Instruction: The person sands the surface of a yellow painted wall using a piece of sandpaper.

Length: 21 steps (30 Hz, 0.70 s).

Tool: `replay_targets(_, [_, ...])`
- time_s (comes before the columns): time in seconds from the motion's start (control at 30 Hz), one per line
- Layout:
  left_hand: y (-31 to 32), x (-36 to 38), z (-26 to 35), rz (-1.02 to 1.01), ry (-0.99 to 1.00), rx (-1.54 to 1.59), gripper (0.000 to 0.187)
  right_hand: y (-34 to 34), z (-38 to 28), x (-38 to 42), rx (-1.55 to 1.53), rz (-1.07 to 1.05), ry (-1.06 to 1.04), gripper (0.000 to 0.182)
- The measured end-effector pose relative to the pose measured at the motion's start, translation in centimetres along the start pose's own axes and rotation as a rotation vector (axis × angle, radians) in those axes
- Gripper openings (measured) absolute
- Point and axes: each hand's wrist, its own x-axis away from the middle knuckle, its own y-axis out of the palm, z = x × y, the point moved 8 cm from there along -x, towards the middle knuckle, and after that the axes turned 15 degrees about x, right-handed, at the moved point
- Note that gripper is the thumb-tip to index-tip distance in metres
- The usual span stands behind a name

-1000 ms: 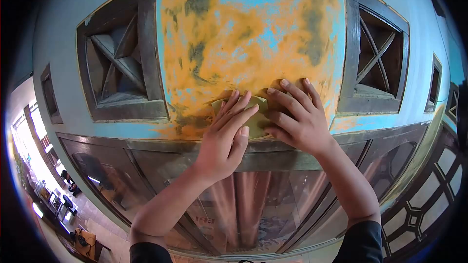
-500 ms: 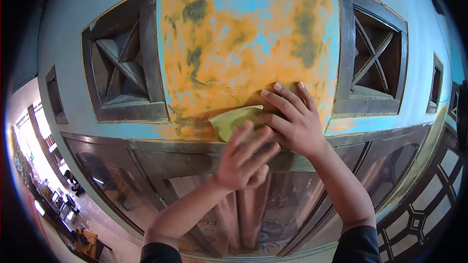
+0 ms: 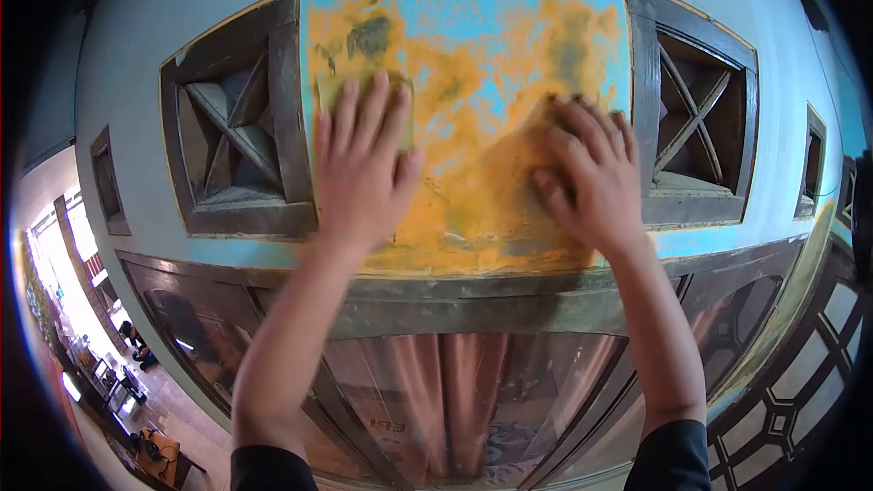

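My left hand (image 3: 366, 168) lies against the wall with its fingers stretched out. It presses a yellow-green sheet of sandpaper (image 3: 406, 95) to the surface, and most of the sheet is hidden under the fingers. Around both hands is a patch of orange paint (image 3: 464, 182), with blue and dark grey spots showing through. On the right side of this patch, my right hand (image 3: 596, 168) holds nothing visible. Its fingers are bent and apart, and the tips seem to touch the wall, where a shadow falls beside them.
Wooden vents with crossed slats flank the patch, a left vent (image 3: 238, 118) and a right vent (image 3: 696, 109). Below runs a dark wooden frame (image 3: 473, 295) over glass with curtains (image 3: 468, 391) behind. Far lower left, a person (image 3: 136, 345) is near a wooden table (image 3: 156, 455).
My left hand has moved up and left and now presses the sandpaper on the wall. Before, the sheet stood near the patch's lower edge. My right hand has shifted slightly right and its fingers have bent.
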Motion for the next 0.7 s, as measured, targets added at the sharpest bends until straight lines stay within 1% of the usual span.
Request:
replay_targets(0.07, [-1.5,-3.9,-2.0,0.091,0.067,0.036,0.063,0.7,2.1,-1.2,0.033,0.038,0.074,0.037])
replay_targets(0.1, [-2.1,-5.2,-2.5,0.138,0.1,0.052,0.064,0.9,2.1,-1.3,0.049,0.05,0.094,0.037])
replay_targets(0.2, [-1.4,-6.9,-1.9,0.187,0.066,-0.068,0.071,1.3,1.9,-1.3,0.095,0.057,0.133,0.039])
replay_targets(0.23, [-0.1,-6.3,0.1,0.067,0.125,-0.007,0.073,1.4,1.9,-1.2,0.094,0.055,0.135,0.04])
replay_targets(0.3, [1.9,-2.7,5.2,-0.174,0.241,0.118,0.079,1.4,2.1,-1.1,0.095,0.052,0.141,0.041])
replay_targets(0.4, [4.5,2.0,8.0,-0.423,0.451,0.189,0.083,1.3,2.1,-1.0,0.079,0.045,0.124,0.043])
replay_targets(0.43, [3.7,0.4,7.0,-0.336,0.404,0.116,0.083,1.4,2.0,-1.0,0.083,0.036,0.121,0.044])
replay_targets(0.5, [1.4,-4.9,3.3,-0.16,0.315,-0.032,0.082,1.4,2.1,-1.0,0.094,0.023,0.12,0.044])
replay_targets(0.57, [0.0,-8.7,-1.0,0.033,0.218,-0.077,0.082,1.5,2.1,-1.0,0.097,0.019,0.123,0.045])
replay_targets(0.6, [-1.2,-9.7,-1.6,0.128,0.17,-0.099,0.082,1.5,2.0,-1.0,0.097,0.017,0.123,0.045])
replay_targets(0.7, [0.0,-7.3,1.9,0.064,0.135,-0.007,0.076,1.5,2.2,-1.0,0.097,0.005,0.129,0.048])
